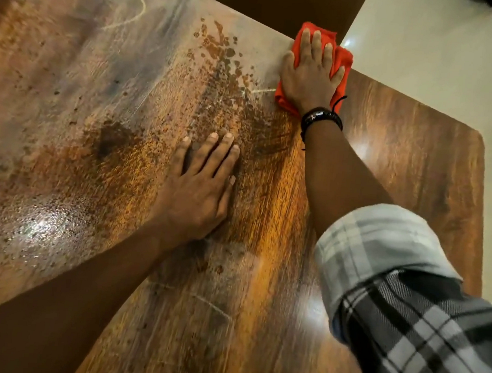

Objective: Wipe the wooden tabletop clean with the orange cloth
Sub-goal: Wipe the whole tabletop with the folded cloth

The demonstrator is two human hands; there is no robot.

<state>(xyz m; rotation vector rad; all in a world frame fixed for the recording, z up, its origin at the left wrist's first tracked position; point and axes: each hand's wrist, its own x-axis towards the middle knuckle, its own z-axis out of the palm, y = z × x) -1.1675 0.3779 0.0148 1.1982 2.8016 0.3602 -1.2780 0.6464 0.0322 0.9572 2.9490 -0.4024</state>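
The wooden tabletop (403, 157) carries a dusty, speckled film across its left and centre. The left hand (200, 188) lies flat on it, fingers straight and slightly apart. At the far edge, the right hand (311, 73) presses the orange cloth (341, 58) down, fingers extended and spread.

At 4 o'clock my right sleeve (421, 332) is black-and-white plaid, rolled to a paler checked cuff (375, 243). Stacked black bracelets (322, 120) with a loose cord (339, 101) ring the wrist behind my right hand (309, 79). My left hand (197, 194) and forearm are bare.
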